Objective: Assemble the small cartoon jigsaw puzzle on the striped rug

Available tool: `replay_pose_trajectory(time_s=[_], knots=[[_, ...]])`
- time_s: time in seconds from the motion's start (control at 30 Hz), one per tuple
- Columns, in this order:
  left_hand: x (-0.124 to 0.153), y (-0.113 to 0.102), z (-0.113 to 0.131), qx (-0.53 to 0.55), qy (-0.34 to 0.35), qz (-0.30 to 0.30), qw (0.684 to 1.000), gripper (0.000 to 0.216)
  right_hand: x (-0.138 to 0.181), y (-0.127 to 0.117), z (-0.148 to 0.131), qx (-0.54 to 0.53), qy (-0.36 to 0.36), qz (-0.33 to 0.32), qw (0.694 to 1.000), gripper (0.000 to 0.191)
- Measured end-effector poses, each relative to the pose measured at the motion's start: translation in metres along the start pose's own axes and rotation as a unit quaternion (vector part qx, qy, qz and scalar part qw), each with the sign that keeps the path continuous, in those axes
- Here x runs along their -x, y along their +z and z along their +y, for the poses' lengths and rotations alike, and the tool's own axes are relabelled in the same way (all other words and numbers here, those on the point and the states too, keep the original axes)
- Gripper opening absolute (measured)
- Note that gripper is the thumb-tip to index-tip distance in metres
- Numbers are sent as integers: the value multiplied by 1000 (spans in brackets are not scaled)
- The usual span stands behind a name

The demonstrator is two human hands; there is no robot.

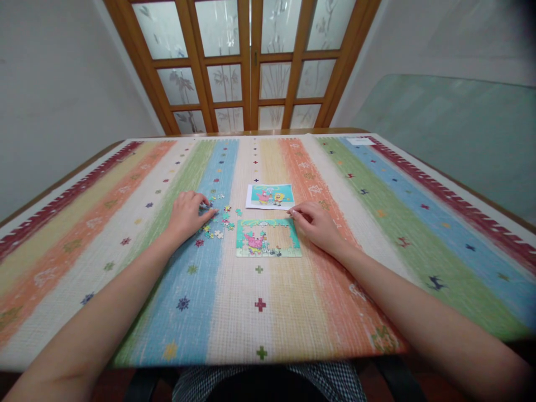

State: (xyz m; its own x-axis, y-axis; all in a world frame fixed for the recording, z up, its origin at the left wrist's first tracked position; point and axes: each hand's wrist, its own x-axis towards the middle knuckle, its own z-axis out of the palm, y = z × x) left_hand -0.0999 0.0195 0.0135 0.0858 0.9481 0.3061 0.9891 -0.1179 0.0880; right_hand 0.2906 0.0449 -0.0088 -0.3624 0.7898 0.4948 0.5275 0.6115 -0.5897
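Observation:
A partly filled jigsaw puzzle (247, 251) lies on the striped tablecloth before me. Its border runs all round, pink and green figures fill the left part, and bare wood-coloured backing shows on the right. Just beyond it is a reference picture card (272, 196) with cartoon figures. My left hand (189, 213) rests beside a scatter of loose puzzle pieces (218, 234), thumb and fingers curved and apart. Over the puzzle's upper right corner, my right hand (313, 222) has its fingertips pinched together near the card's lower right corner; whatever is between them is too small to name.
The striped tablecloth (238, 312) covers a wide table. A small white paper (360, 142) lies at the far right edge. Wooden doors with frosted panes (251, 67) stand behind the table, and a pale green panel (452, 128) is on the right.

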Motion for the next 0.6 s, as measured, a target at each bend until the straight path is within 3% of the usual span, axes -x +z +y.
replay_pose_trajectory(time_s=[0.23, 0.4, 0.6], knots=[[0, 1, 4, -21, -50, -14, 998, 43, 0, -1, 1, 10, 3, -3, 1000, 32], [-4, 3, 7, -1, -54, -35, 998, 37, -1, 1, 1, 12, 4, -1, 1000, 30], [-6, 1, 6, -51, 9, -16, 999, 36, -2, 2, 0, 9, 4, 6, 1000, 34]])
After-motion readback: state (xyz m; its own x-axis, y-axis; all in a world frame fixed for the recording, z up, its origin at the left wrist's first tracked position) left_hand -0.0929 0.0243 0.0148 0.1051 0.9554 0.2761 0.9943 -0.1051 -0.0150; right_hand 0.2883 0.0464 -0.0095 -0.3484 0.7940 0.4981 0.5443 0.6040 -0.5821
